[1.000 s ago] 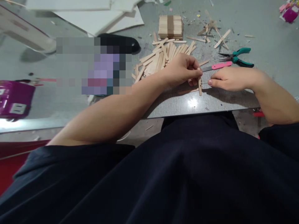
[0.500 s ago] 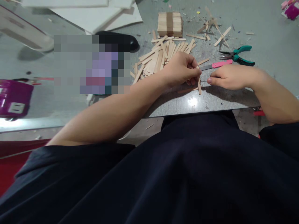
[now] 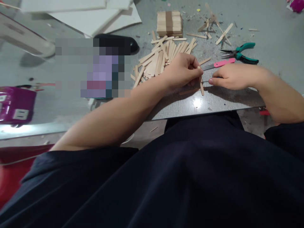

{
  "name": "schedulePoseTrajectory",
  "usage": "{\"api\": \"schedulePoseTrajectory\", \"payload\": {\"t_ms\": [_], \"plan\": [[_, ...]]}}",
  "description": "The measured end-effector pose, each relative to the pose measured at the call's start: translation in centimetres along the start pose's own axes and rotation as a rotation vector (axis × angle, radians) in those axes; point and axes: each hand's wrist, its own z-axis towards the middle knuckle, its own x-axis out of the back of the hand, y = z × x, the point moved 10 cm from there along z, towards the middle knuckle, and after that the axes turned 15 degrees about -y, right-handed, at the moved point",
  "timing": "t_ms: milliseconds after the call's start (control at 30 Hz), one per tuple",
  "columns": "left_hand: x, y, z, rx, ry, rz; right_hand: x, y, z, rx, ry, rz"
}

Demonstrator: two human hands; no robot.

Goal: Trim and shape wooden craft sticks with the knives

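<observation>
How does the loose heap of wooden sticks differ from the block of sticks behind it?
The loose heap lies scattered, its sticks fanned at many angles; the block is squared up, sticks aligned, with a darker band across it. The heap lies right beside the left hand; the block sits farther back, well away from it. Both are pale wood on the grey table.

Left hand (image 3: 184, 70) pinches upright wooden stick (image 3: 201, 85); right hand (image 3: 231, 77) just beside, fingertips at stick; loose stick pile (image 3: 161, 57) behind.
</observation>
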Motion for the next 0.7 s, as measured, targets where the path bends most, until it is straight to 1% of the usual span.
{"api": "schedulePoseTrajectory", "payload": {"t_ms": [100,167,233,333,433,500,600,700], "plan": [[-0.2,1.0,-0.2,0.018,-0.056,0.1,-0.2,0.1,0.0,-0.003,-0.014,0.012],[-0.6,1.5,-0.3,0.077,-0.132,0.192,-0.2,0.0,0.1,0.033,-0.001,0.015],[-0.7,1.8,-0.7,0.141,-0.167,0.272,-0.1,-0.2,0.2,0.088,0.021,0.015],[-1.2,2.3,-0.9,0.114,-0.227,0.3,-0.2,-0.4,0.3,0.121,0.035,0.02],[-1.4,1.9,-1.0,0.102,-0.255,0.31,-0.3,-0.8,0.3,0.085,0.018,0.023],[-1.2,1.7,-0.9,0.099,-0.236,0.321,-0.4,-1.2,0.2,0.054,-0.007,0.019],[0.1,1.7,-0.8,0.118,-0.135,0.358,-0.3,-1.4,0.0,0.009,-0.027,0.002],[1.4,1.8,-1.0,0.18,-0.039,0.536,-0.3,-0.9,0.1,-0.016,-0.026,-0.005]]}}
